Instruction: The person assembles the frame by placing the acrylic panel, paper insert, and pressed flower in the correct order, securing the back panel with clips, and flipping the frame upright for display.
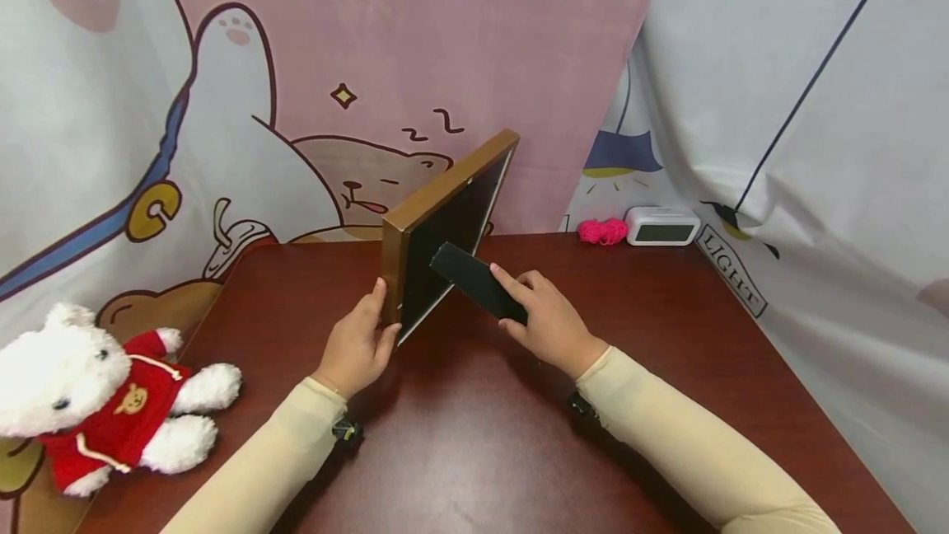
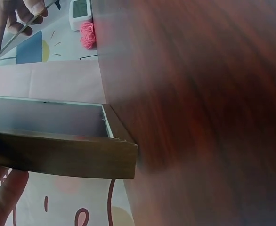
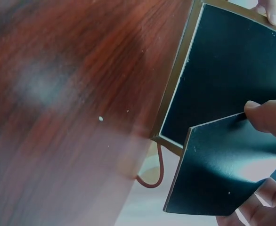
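Observation:
My left hand (image 1: pixel 358 344) grips the near side of a wooden picture frame (image 1: pixel 393 278), thumb on the side nearest me. The frame stands tilted over the table, its black back panel (image 1: pixel 463 208) turned to the right. In my right hand (image 1: pixel 554 320) is a flat black stand board (image 1: pixel 478 280), pinched between thumb and fingers. Its far end overlaps the back panel in the head view. The right wrist view shows the board's (image 3: pixel 218 165) tapered shape and thin pale edge, close to the frame's corner. The frame's front is hidden.
A white plush bear (image 1: pixel 133 402) in a red top sits at the table's left edge. At the back right are a bundle of pink yarn (image 1: pixel 602 231) and a white digital clock (image 1: pixel 662 227). A printed cloth (image 1: pixel 519 39) hangs behind the brown table (image 1: pixel 474 452).

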Available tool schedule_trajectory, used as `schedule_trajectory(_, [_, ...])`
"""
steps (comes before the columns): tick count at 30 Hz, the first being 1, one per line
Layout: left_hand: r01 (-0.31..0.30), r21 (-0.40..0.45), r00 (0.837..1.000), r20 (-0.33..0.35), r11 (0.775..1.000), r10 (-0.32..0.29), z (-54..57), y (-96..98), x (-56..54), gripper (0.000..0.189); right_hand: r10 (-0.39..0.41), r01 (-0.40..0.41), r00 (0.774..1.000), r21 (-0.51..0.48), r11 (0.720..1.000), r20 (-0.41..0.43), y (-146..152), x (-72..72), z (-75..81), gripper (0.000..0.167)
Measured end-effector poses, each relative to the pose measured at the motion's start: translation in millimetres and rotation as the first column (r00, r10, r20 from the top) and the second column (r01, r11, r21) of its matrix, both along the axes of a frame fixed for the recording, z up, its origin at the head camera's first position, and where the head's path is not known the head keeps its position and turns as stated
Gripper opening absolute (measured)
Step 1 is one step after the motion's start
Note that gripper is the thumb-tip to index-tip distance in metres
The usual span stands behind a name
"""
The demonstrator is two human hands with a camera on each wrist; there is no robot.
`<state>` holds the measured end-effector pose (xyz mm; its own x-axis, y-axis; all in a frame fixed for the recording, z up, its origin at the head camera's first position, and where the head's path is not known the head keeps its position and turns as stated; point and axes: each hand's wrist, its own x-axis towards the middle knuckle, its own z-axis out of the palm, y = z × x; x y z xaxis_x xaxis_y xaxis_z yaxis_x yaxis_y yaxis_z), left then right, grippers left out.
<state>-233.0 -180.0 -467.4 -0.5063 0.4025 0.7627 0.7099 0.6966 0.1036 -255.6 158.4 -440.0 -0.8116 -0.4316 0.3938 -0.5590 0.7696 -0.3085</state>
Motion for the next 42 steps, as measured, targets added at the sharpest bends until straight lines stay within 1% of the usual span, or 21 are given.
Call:
schedule_trajectory(4, [0.011,-0.032,1.0,-0.009,0.999,-0.011,2.8,1.0,0.1,0.109,0.002,-0.002,1.0,0.005,1.0,0.006,4.0,-2.8,-0.5,0.096])
schedule_trajectory(8, [0.029,-0.067,0.999,-0.029,0.997,-0.031,4.7,2.9,-0.3,0.099,0.003,-0.003,0.999,0.008,1.0,0.039,8.2,-4.8,-2.4,0.095])
schedule_trajectory(11, [0.023,-0.097,0.999,-0.046,0.995,-0.027,5.8,4.9,0.7,0.095,0.006,-0.006,0.998,0.006,1.0,0.065,11.1,-6.0,-4.4,0.095])
schedule_trajectory(15, [0.004,-0.121,0.998,-0.064,0.993,-0.012,6.6,8.0,2.4,0.097,0.008,-0.009,0.996,0.011,1.0,0.091,14.9,-9.0,-6.7,0.098])
schedule_trajectory(21, [-0.017,-0.137,0.999,-0.046,0.99,0.011,8.2,15.1,5.6,0.103,0.02,-0.02,0.99,0.003,1.0,0.142,22.2,-14.1,-9.6,0.096])
schedule_trajectory(25, [-0.039,-0.154,0.999,-0.031,0.987,0.035,8.5,19.8,6.6,0.098,0.038,-0.039,0.987,-0.003,0.999,0.155,28.2,-18.4,-14.3,0.095])
schedule_trajectory(28, [-0.043,-0.168,0.999,-0.022,0.985,0.04,8.4,22.7,7.0,0.094,0.055,-0.055,0.981,-0.004,0.998,0.185,33.0,-21.4,-17.1,0.096])
schedule_trajectory(32, [-0.043,-0.175,0.999,-0.019,0.984,0.04,8.6,25.9,8.2,0.09,0.081,-0.082,0.974,-0.006,0.997,0.212,39.0,-25.1,-17.1,0.097])
schedule_trajectory(35, [-0.051,-0.172,0.999,-0.012,0.984,0.05,9.4,28.8,9.9,0.087,0.1,-0.099,0.972,-0.013,0.995,0.215,42.0,-27.5,-16.1,0.097])
schedule_trajectory(38, [-0.061,-0.177,0.998,0.008,0.982,0.063,10.6,32.4,13.6,0.086,0.098,-0.089,0.974,-0.052,0.995,0.202,42.5,-25.3,-14.7,0.092])
schedule_trajectory(40, [-0.071,-0.192,0.997,0.021,0.979,0.077,11.2,35.4,17.3,0.087,0.092,-0.069,0.981,-0.133,0.989,0.17,39.5,-18.5,-13.5,0.089])
schedule_trajectory(42, [-0.087,-0.204,0.995,0.027,0.975,0.095,11.6,39.2,20.9,0.088,0.089,-0.057,0.989,-0.246,0.967,0.122,32.1,-6.9,-11.4,0.088])
